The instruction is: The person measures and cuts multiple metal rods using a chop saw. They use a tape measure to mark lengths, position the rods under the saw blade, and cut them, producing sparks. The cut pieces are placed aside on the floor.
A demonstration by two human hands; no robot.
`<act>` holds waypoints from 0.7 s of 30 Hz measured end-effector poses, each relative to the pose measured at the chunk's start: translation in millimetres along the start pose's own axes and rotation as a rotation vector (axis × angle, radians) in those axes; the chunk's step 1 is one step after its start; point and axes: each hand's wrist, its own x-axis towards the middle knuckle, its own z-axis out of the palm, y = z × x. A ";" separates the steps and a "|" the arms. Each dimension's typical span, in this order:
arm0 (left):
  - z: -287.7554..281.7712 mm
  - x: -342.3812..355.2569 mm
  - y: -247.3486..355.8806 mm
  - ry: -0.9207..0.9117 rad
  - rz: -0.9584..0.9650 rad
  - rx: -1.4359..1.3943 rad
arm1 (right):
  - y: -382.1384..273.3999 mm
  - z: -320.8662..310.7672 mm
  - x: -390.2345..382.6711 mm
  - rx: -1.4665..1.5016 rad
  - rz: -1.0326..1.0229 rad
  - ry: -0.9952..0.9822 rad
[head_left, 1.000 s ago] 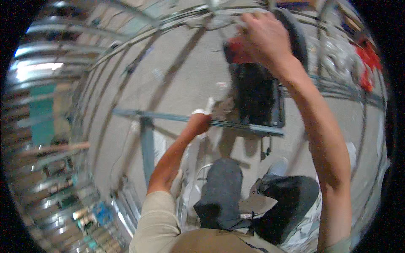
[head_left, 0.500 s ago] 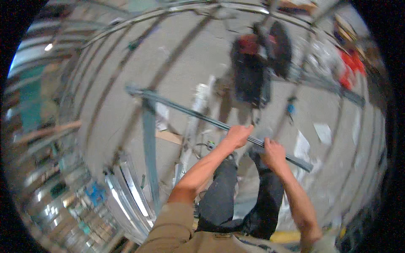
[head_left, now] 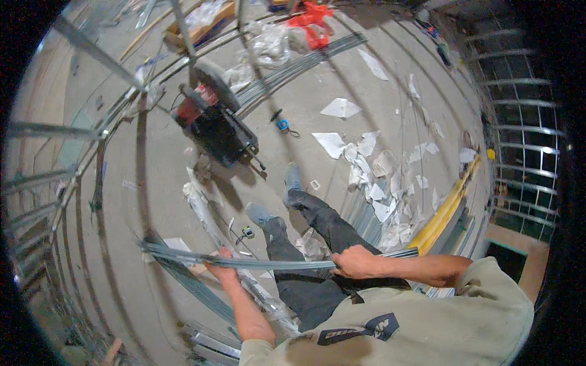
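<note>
"Gripping what, is that right hand [head_left: 354, 262]?"

"A long grey metal channel [head_left: 281, 265], with the fingers closed round it near its right end. The elbow is bent out to the side, and the forearm runs almost along the metal."

"And the left hand [head_left: 223, 263]?"

"Clasped round the same channel, toward the other end, with that forearm rising from the lower edge of the view. The channel spans both hands, nearly level, above the person's thighs [head_left: 299, 268]."

"How do its ends sit?"

"The left one overlaps more grey channels [head_left: 195, 290] slanting down toward the body; I can't tell whether they touch. The right one shows beside a yellow strip [head_left: 436, 222], and again contact is unclear."

"What borders the space ahead?"

"On the left, a white wrapped bundle [head_left: 204, 207] lies lengthwise, a tape measure [head_left: 247, 232] just beside it. Farther on stands a red-and-black cut-off saw [head_left: 213, 122], a little blurred. White paper scraps [head_left: 360, 165] spread to the right."

"And between those?"

"Concrete floor [head_left: 293, 149], with a small blue tool [head_left: 282, 125] near the saw."

"The outer edges?"

"Metal framing [head_left: 85, 165] on the far left, and a metal lattice [head_left: 525, 128] on the far right."
</note>
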 end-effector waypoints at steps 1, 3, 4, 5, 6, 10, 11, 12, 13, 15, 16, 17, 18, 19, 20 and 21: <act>0.0 7.1 -0.1 0.117 0.068 0.158 | -2.2 3.9 -15.2 0.027 0.009 0.011; -0.4 8.7 -1.2 0.221 -0.263 -0.233 | 6.4 16.6 -43.6 0.042 0.017 0.026; 0.0 -0.5 -6.8 0.196 -0.273 -0.279 | 14.0 22.2 -53.8 0.042 0.012 0.060; 7.7 -5.8 -8.2 0.251 -0.280 -0.315 | 27.1 25.5 -62.7 0.004 0.004 0.106; 16.8 -16.4 -13.1 0.133 -0.236 -0.286 | 45.8 29.4 -76.1 -0.018 0.016 0.086; 67.0 -116.9 -57.6 0.080 -0.153 -0.293 | 129.5 53.1 -132.5 -0.034 0.091 0.095; 85.2 -145.3 -63.9 0.056 -0.144 -0.327 | 151.8 56.3 -143.0 -0.053 0.160 -0.036; 103.4 -172.8 -68.8 0.071 -0.138 -0.323 | 168.5 60.5 -153.3 -0.035 0.134 -0.009; 124.8 -197.4 -75.9 0.058 -0.116 -0.319 | 185.1 60.1 -160.6 -0.035 0.128 -0.019; 163.6 -238.2 -81.5 0.036 -0.051 -0.267 | 201.3 53.9 -163.8 -0.026 0.089 -0.073; 182.0 -255.1 -85.8 0.022 -0.005 -0.224 | 202.5 45.8 -158.3 -0.022 0.055 -0.113; 200.5 -270.1 -92.2 0.028 0.032 -0.176 | 200.7 33.3 -148.6 -0.030 0.005 -0.137; 218.3 -281.9 -97.1 -0.053 0.056 -0.171 | 192.4 17.7 -131.1 0.114 -0.034 -0.069; 232.6 -292.7 -101.9 -0.110 0.076 -0.152 | 177.2 4.6 -110.4 0.248 -0.079 0.008; 249.3 -301.4 -110.5 -0.112 0.077 -0.142 | 162.7 -14.9 -88.3 0.214 -0.241 0.235; 263.2 -310.9 -123.0 -0.209 0.117 -0.109 | 146.0 -36.5 -67.3 0.302 -0.267 0.295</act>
